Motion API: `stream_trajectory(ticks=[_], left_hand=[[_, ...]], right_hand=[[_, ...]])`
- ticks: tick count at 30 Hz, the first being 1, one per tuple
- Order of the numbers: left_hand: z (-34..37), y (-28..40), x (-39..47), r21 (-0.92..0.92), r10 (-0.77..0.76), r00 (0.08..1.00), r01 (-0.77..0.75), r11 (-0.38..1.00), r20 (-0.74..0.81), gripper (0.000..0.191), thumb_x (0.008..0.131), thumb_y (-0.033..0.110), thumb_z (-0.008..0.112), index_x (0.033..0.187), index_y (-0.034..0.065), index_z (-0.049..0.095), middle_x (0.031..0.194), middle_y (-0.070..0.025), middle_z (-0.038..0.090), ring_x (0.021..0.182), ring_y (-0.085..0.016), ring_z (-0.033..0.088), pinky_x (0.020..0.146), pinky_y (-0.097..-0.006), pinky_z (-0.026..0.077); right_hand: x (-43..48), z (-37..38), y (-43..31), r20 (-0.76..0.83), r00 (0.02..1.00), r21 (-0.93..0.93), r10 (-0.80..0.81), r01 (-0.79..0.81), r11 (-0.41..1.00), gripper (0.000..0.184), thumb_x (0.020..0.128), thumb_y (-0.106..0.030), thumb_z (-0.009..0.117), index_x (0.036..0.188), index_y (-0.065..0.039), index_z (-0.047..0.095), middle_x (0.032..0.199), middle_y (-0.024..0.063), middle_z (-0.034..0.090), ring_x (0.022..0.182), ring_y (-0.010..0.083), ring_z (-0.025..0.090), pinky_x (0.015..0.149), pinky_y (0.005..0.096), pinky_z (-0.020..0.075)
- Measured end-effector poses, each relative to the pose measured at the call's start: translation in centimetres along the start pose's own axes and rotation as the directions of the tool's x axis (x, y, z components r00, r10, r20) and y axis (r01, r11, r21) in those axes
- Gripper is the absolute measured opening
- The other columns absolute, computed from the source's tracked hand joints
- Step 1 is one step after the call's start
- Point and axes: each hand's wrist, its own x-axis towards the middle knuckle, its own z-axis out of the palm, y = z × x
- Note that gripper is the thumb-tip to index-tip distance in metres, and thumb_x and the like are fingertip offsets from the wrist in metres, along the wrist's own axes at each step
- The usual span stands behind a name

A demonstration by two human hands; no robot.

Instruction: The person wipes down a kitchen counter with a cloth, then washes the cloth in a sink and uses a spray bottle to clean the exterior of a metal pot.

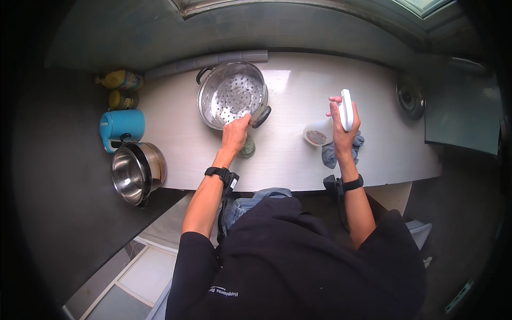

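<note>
My left hand (236, 134) grips the near rim of a stainless steel steamer pot (236, 90) with a perforated bottom. The pot tilts towards me, and its black side handles stand at the far left and near right. Close beside that hand, on the table, lies a greenish scrubbing pad (248, 147), partly hidden by the hand. In my right hand (345, 134) is what looks like a spray bottle with a white plastic head (346, 111). Its translucent body (318, 134) shows below the fingers. A grey-blue cloth (330, 155) lies under my right wrist.
At the left stand a yellow bottle (120, 80), a jar with a yellow lid (120, 100), a blue kettle (122, 128) and stacked steel pots (136, 172). A grey roll (208, 61) lies along the table's back edge. A glass lid (410, 96) rests at the right.
</note>
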Motion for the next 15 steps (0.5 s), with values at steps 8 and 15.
stream_trajectory(ticks=[8, 15], left_hand=[[-4.3, 1.0, 0.1, -0.207, -0.109, 0.993, 0.100, 0.973, -0.033, 0.009, 0.084, 0.009, 0.052, 0.093, 0.0065, 0.054, 0.068, -0.0169, 0.056, 0.061, -0.032, 0.054, 0.055, -0.0385, 0.043], [-7.2, 1.8, -0.7, -0.886, -0.463, 0.873, 0.087, 0.455, -0.152, 0.016, 0.088, 0.012, 0.056, 0.091, -0.0030, 0.061, 0.082, -0.0017, 0.061, 0.072, -0.008, 0.053, 0.068, -0.0228, 0.041]], right_hand=[[-1.1, 0.1, 0.1, -0.034, 0.999, -0.028, -0.009, 0.008, 1.000, 0.014, 0.084, -0.014, 0.062, 0.092, -0.003, 0.055, 0.085, 0.0047, 0.061, 0.064, 0.0087, 0.055, 0.057, 0.0219, 0.0455], [-1.7, -0.2, 0.4, -0.039, 0.999, 0.017, 0.024, -0.023, 1.000, 0.016, 0.084, -0.014, 0.063, 0.092, -0.003, 0.055, 0.084, 0.0048, 0.061, 0.066, 0.0095, 0.056, 0.060, 0.0230, 0.0463]])
